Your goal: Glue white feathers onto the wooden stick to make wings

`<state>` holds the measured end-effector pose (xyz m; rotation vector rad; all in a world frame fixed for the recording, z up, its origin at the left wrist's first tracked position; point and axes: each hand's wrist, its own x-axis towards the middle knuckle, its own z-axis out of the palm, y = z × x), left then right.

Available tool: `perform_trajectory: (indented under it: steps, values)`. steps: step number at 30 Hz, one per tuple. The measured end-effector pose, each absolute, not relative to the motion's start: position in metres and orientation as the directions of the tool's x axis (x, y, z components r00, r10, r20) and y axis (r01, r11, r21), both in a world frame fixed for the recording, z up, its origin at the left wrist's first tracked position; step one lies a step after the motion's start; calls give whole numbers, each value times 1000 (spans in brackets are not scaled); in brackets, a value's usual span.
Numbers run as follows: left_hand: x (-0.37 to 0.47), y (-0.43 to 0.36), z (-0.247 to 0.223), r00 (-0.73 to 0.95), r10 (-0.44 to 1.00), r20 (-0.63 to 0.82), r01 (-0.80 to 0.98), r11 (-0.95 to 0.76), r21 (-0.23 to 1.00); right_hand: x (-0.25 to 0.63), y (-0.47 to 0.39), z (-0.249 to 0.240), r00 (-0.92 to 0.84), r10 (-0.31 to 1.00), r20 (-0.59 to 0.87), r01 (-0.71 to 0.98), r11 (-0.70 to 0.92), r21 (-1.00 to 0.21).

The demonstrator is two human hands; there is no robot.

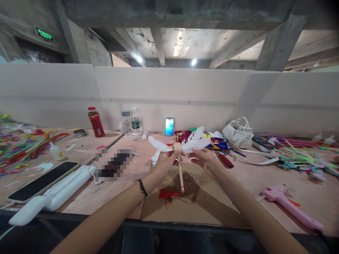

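"Stick [181, 176], thin, pale wood, flat: where is it?"

"Above the cardboard [212, 208], near centre, lower end angled toward the wearer. Pale round disc [177, 145] at its top, white feathers [196, 141] spread to both sides."

"Grip?"

"Left hand [166, 163]: thumb and fingers closed on the stick just below the disc. Right hand [206, 161]: fingers loosely bent and parted, tips at the lower edge of the right-side feathers. Contact or pinch there: cannot tell."

"Surroundings?"

"Behind the hands, a pile of coloured feathers [218, 143], partly covered by the white ones. Upright phone [169, 127], screen lit, beyond. White handbag [238, 135] to the right, its strap trailing across the table [254, 176]; dark red handle [226, 160] nearer. Pink glue gun [288, 204] right of the cardboard, past the right forearm."

"Left side?"

"Red bottle [95, 122] and two clear bottles [135, 123] standing near the panels [164, 88]. Dark flat phone [43, 181] beside a long white plastic device [66, 188]. One item behind pixel blocks, unreadable."

"Materials?"

"Cardboard brown and matte, with dark specks and a stringy red patch [168, 194]. White feathers frayed at the edges, split into strands on the right. Stick marked red near its lower end. Fuzzy coloured strips [39, 144] tangled at far left; bag soft, gathered; panels smooth."
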<state>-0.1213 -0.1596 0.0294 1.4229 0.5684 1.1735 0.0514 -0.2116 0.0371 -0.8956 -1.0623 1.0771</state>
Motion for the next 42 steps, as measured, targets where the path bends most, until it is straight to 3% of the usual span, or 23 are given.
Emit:
perform_trajectory:
  steps: [12,24,42]
  values:
    - [-125,-173,35,503,804,317,-127,-294,947,40,-208,21,213,915,343,-109,371,-922]
    - [-124,-167,30,532,816,227,-189,-147,971,45,-202,14,293,882,369,36,376,-926]
    - [-124,-162,30,472,842,262,-228,-170,959,37,-208,19,290,864,411,154,382,-911]
